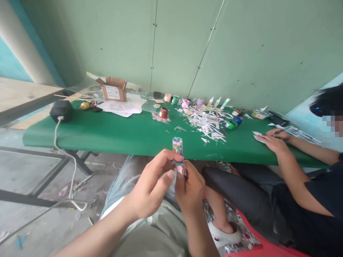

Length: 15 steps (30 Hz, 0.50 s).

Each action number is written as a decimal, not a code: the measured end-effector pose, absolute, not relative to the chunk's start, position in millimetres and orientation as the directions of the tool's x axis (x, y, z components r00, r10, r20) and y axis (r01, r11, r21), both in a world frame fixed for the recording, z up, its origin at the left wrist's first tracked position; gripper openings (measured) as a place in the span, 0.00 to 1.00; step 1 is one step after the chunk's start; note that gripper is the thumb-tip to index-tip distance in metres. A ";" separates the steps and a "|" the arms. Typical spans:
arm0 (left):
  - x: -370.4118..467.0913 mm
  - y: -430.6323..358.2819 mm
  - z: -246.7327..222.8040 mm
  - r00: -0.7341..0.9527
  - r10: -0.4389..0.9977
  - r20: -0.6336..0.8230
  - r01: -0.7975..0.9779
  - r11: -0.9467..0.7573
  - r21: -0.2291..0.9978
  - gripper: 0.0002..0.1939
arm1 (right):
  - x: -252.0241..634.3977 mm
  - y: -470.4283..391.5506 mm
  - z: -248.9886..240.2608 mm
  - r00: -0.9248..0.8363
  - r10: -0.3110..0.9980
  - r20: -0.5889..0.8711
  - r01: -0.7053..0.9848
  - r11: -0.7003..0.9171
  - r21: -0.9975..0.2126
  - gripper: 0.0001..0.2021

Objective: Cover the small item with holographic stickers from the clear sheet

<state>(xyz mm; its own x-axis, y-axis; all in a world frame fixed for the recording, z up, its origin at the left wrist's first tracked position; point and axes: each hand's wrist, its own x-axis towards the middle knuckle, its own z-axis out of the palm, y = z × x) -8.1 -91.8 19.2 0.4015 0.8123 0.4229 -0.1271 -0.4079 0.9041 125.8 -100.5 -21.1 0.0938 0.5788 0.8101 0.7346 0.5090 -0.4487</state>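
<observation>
A small flat strip with rounded corners (pixel 177 143), painted in patches of blue, green, brown and pink, stands upright before me at the table's front edge. My right hand (pixel 191 184) is closed around its lower end. From the other side, my left hand (pixel 157 178) curls its forefinger across the strip's middle, with the thumb bent lower down. A thin greyish sliver (pixel 175 174) shows beside that thumb; whether it is part of the strip I cannot tell. The fingers hide much of the strip's lower half.
On the green table (pixel 128 132) are white paper scraps (pixel 207 123), a brown paint jar (pixel 163 113), a green paint jar (pixel 230 125), a cardboard box (pixel 114 89) and a black adapter (pixel 61 110) with a white cord. At right, another person's hands (pixel 273 141) hold white paper.
</observation>
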 end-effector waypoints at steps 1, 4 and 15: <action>-6.7 -91.7 18.3 0.376 0.826 0.419 -0.131 -0.400 0.907 0.15 | 125.6 -100.5 -20.7 0.092 0.574 0.813 0.740 0.507 -0.442 0.10; -0.1 -90.8 17.2 0.274 0.895 0.353 -0.193 -0.309 0.931 0.09 | 124.3 -100.5 -19.4 0.082 0.567 0.819 0.735 0.521 -0.435 0.11; -2.0 -84.1 26.5 0.489 0.846 0.214 -0.237 -0.107 0.966 0.18 | 124.4 -102.0 -19.5 0.086 0.570 0.817 0.732 0.520 -0.440 0.11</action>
